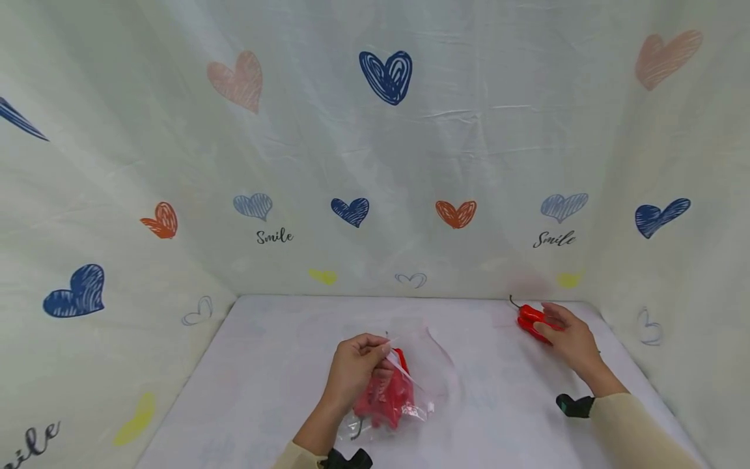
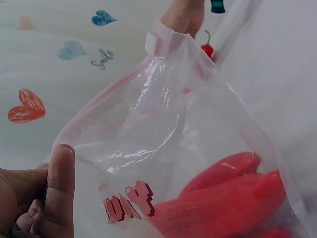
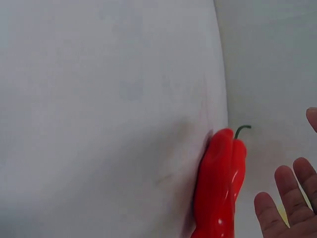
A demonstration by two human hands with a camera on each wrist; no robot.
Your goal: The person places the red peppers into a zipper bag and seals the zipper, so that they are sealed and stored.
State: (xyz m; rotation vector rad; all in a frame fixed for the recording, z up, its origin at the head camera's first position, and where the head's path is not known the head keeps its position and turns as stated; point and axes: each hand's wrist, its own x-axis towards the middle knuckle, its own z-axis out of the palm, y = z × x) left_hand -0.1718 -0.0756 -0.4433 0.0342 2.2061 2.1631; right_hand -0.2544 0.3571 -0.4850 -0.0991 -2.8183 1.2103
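Several hearts (image 1: 73,291): out on the far left, navy, orange and yellow prints lined the pale curtain (image 1: 129,137), with a cut-off bit of script below them.
White tabletop (image 1: 258,365): stretched right across beneath the action, its back edge meeting the curtain.
Left sleeve (image 1: 293,457): cream-coloured, just poking in at the bottom, a black wrist device (image 1: 350,460) beside it.
Left hand (image 1: 354,368): a good hold here, thumb and fingers pinching the rim of a clear zip bag (image 1: 436,368) over the middle of the tabletop!
Bag mouth: pink-edged, slack and rumpled, spread off to that hand's right; up close, a white tab (image 2: 159,42) sat at the top and red lettering (image 2: 130,202) crossed the film.
Bagged red peppers (image 1: 383,397): down inside they lay, bunched behind the plastic, a dark stem showing low on the left.
Loose red pepper (image 1: 530,322): over at the back right, on the tabletop near the curtain, curved stem at its left end; one fruit or two side by side, you couldn't tell.
Right hand (image 1: 571,342): right there at the loose pepper, fingers long and unclenched, no grip to be seen; whether the thumb touched it, you couldn't tell.
Right sleeve (image 1: 638,430): cream again, running to the bottom right, a second black device (image 1: 574,405) at its cuff.
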